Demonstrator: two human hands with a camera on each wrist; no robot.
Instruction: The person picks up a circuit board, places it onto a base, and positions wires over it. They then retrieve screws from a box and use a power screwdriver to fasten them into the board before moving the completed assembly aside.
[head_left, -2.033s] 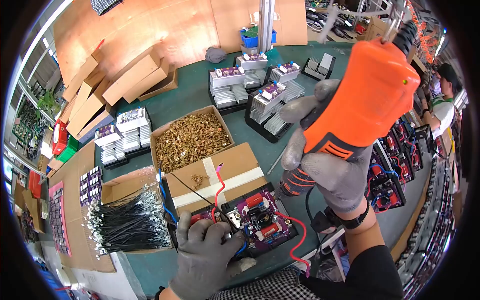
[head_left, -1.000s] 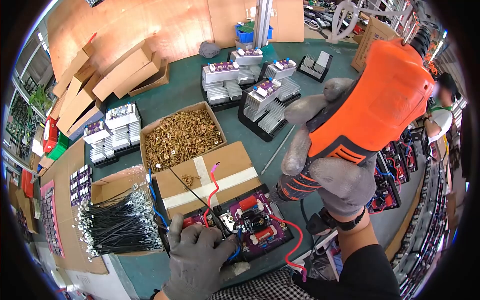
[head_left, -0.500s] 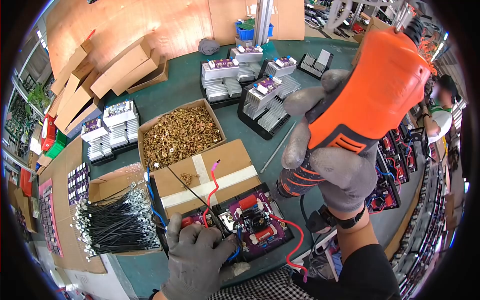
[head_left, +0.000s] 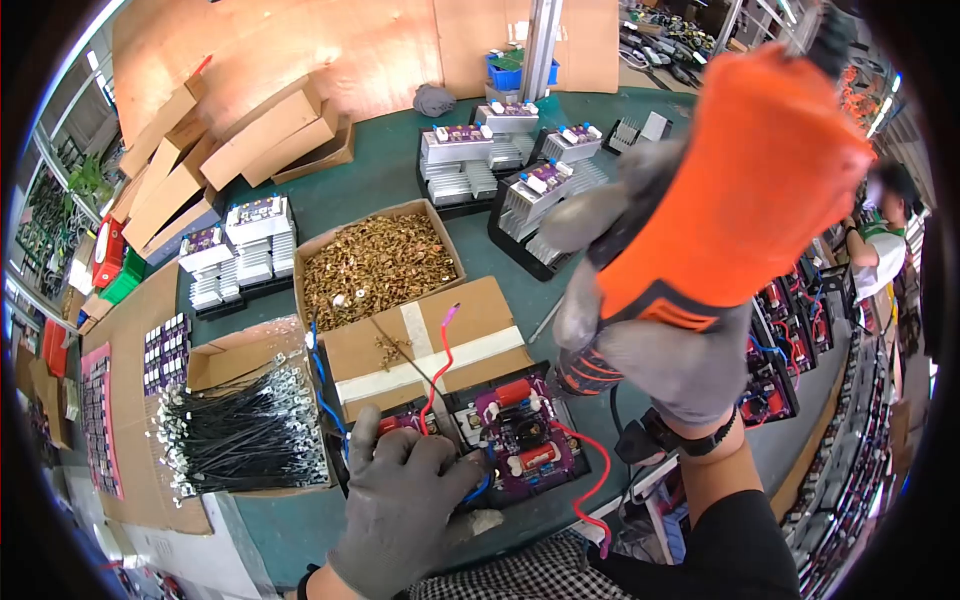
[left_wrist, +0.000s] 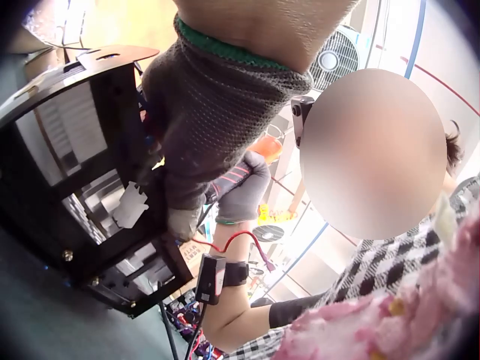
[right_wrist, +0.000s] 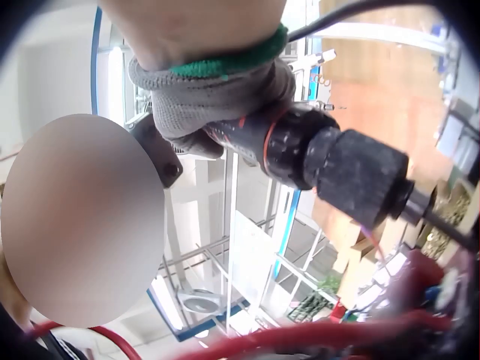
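Observation:
My right hand (head_left: 665, 350), in a grey glove, grips an orange electric screwdriver (head_left: 735, 190) tilted over the bench. Its dark chuck (right_wrist: 360, 176) and thin bit (right_wrist: 450, 231) show in the right wrist view, the bit angled down beside a red part. My left hand (head_left: 405, 505), also gloved, holds the near left side of a circuit-board assembly (head_left: 525, 440), fingers bent over it. Purple boards, red cylindrical parts and a red wire (head_left: 597, 490) are on this assembly. In the left wrist view its black frame (left_wrist: 105, 161) stands against the glove; some fingertips are hidden.
A carton of brass-coloured screws (head_left: 380, 265) and a flat taped carton (head_left: 430, 345) lie beyond the assembly. Black cable ties (head_left: 245, 425) fill a box at left. Several heat-sink units (head_left: 535, 205) stand behind. Another person (head_left: 880, 235) is at far right.
The orange screwdriver, now blurred, has shifted a little up and left with my right hand. The head view has swung slightly, sliding the bench rightward. My left hand stays on the assembly.

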